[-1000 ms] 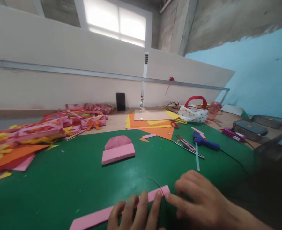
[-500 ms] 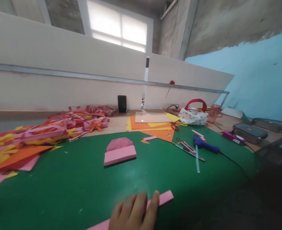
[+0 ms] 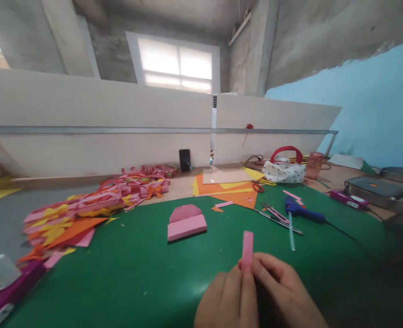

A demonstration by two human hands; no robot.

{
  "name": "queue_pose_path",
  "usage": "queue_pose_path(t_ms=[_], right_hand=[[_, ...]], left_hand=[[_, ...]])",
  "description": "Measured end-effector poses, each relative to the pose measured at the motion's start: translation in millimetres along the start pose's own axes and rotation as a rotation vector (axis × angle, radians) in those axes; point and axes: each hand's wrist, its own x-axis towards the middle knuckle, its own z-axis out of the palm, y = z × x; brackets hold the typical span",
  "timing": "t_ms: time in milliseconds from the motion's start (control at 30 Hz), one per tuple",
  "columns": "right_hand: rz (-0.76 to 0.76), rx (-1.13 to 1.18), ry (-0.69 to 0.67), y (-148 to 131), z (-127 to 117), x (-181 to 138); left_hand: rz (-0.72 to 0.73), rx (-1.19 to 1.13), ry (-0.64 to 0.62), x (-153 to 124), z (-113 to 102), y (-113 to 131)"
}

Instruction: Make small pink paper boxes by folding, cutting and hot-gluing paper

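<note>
A narrow strip of pink craft paper or foam [image 3: 247,250] stands upright between my two hands at the bottom of the head view. My left hand [image 3: 229,298] grips it from the left, its fingers closed around the lower part. From the other side, my right hand [image 3: 281,284] pinches the strip near the same spot, fingertips close to the left ones. The strip's lower end is hidden by my hands. Beyond them on the green mat [image 3: 112,273] lies a folded pink piece [image 3: 187,225] with a rounded top.
A blue glue gun [image 3: 304,212] with a cord lies right, beside tweezers and a pink cutter [image 3: 273,213]. Orange and yellow sheets [image 3: 235,198] and red-handled scissors [image 3: 258,187] lie behind. Paper cutouts [image 3: 95,200] are heaped left. A phone [image 3: 185,160] leans against the partition.
Earlier, one hand lay over the pink strip on the mat; now both hands hold it with one end pointing up. The view has shifted, showing more on the left.
</note>
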Motion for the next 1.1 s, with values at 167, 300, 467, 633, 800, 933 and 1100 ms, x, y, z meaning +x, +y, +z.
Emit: queue_pose_path(t_ms=[167, 300, 467, 633, 800, 933, 1100], right_hand=[[-0.141, 0.154, 0.045, -59, -7, 50], [-0.224, 0.17, -0.067, -99, -31, 118], [-0.159, 0.069, -0.26, -103, -22, 177], [-0.048, -0.097, -0.325, -52, 3, 188], [-0.053, -0.281, -0.355, -41, 0, 182], [-0.114, -0.407, -0.33, -51, 3, 175], [-0.21, -0.525, -0.262, -53, 9, 168]], left_hand=[[-0.136, -0.203, -0.039, 50, -5, -36], [-0.349, -0.047, -0.469, 80, 0, -100], [-0.307, 0.012, -0.888, 68, 28, -143], [-0.37, -0.013, -0.919, 55, 43, -145], [-0.394, -0.189, -0.788, 57, 47, -154], [-0.464, -0.229, -0.713, 58, 45, -159], [-0.477, -0.2, -0.661, 60, 41, -157]])
